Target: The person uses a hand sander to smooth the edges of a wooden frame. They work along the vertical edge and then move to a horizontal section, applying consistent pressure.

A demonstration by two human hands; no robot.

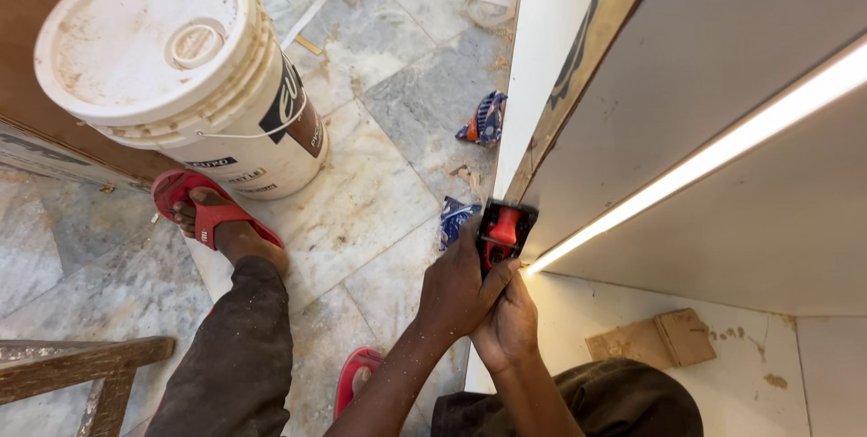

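both hands clasped together on a small red and black tool [502,231], pressed against the front edge of a grey cabinet panel [722,67] at its lower end. left hand [459,285] wrapped over the tool from the floor side, fingers closed around its body. right hand [508,321] tucked underneath and behind, closed against the left hand and the tool's base; exact finger contact with the tool hidden by the left hand. tool seated where the panel's raw wooden edge strip [578,67] meets the lit led strip [713,153] running along the shelf corner.

white lidded plastic bucket [181,76] standing on the marble tile floor [379,175], well apart from the hands, near the far left. foot in a red sandal [203,207] just beside the bucket's base. second red sandal [357,378] near the left forearm. blue wrappers [486,119] lying on the floor close to the cabinet's white base. small wooden block [655,339] resting on the white cabinet floor [759,383], near the right forearm. wooden frame piece [81,374] at the lower left corner of the floor.
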